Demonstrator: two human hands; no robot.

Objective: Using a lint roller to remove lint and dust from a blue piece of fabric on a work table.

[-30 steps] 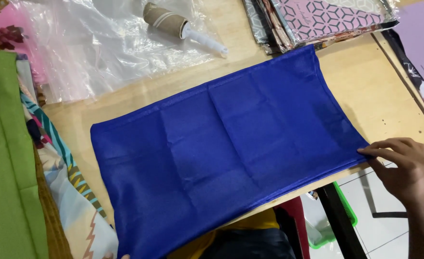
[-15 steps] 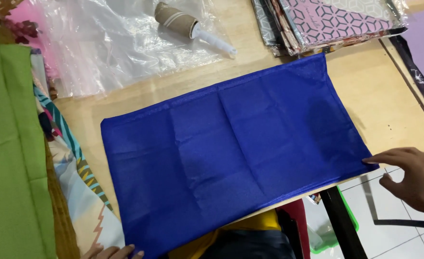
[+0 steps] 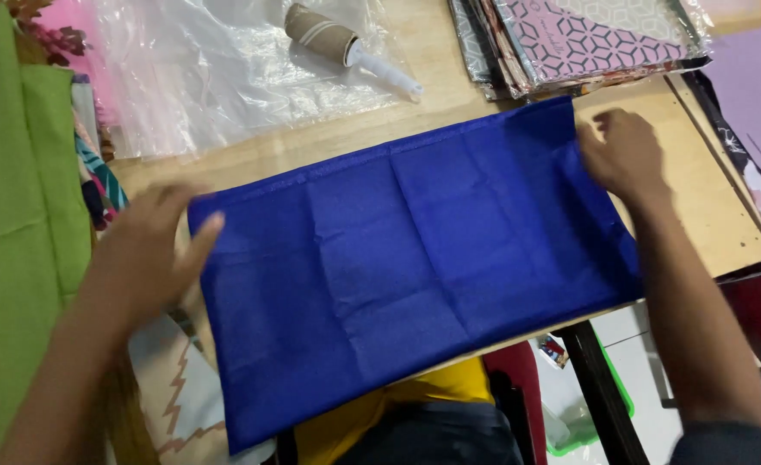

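Observation:
A folded blue cloth (image 3: 406, 258) lies flat on the wooden table (image 3: 708, 215), its near edge hanging over the front. My left hand (image 3: 148, 250) rests at the cloth's far left corner, fingers spread, touching its edge. At the far right corner my right hand (image 3: 623, 155) presses on the cloth with fingers apart. Neither hand grips anything.
A clear plastic sheet (image 3: 217, 77) with a lint roller (image 3: 346, 47) on it lies at the back. Green fabric (image 3: 10, 232) and patterned cloths (image 3: 96, 181) are on the left. A stack of patterned fabrics (image 3: 587, 43) sits at the back right, purple material (image 3: 755, 95) beside it.
My right hand moved from the cloth's near right corner up to its far right corner. My left hand came into view and reached the far left corner.

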